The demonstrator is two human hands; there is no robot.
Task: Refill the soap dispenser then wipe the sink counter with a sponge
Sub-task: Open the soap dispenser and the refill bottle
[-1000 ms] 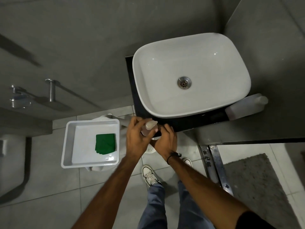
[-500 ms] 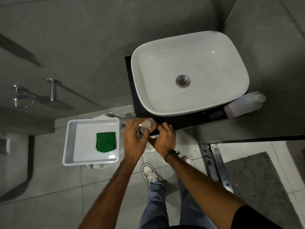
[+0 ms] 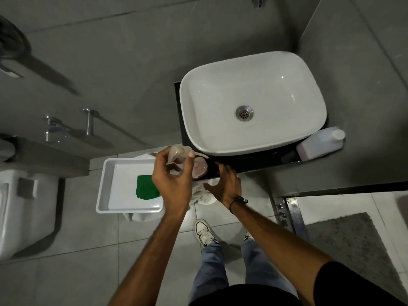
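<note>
The soap dispenser (image 3: 199,169) stands open-topped at the front left corner of the black sink counter (image 3: 254,164), pinkish inside. My left hand (image 3: 174,180) holds its translucent pump top (image 3: 178,152), lifted up and left of the bottle. My right hand (image 3: 224,184) sits just right of the dispenser at the counter's edge with fingers spread; I cannot see whether it touches the bottle. The green sponge (image 3: 146,187) lies in a white tray (image 3: 103,184) to the left. A white and pink refill bottle (image 3: 320,144) lies on the counter right of the basin (image 3: 251,102).
A white cloth (image 3: 204,196) hangs under my right hand. A toilet (image 3: 22,206) stands at the far left beneath wall fittings (image 3: 88,122). A metal floor drain (image 3: 287,213) and a grey mat (image 3: 353,244) lie to the right. My shoes (image 3: 205,233) are below the counter.
My left hand has lifted the pump top off the dispenser and moved it up and left. My right hand has loosened and spread its fingers beside the bottle.
</note>
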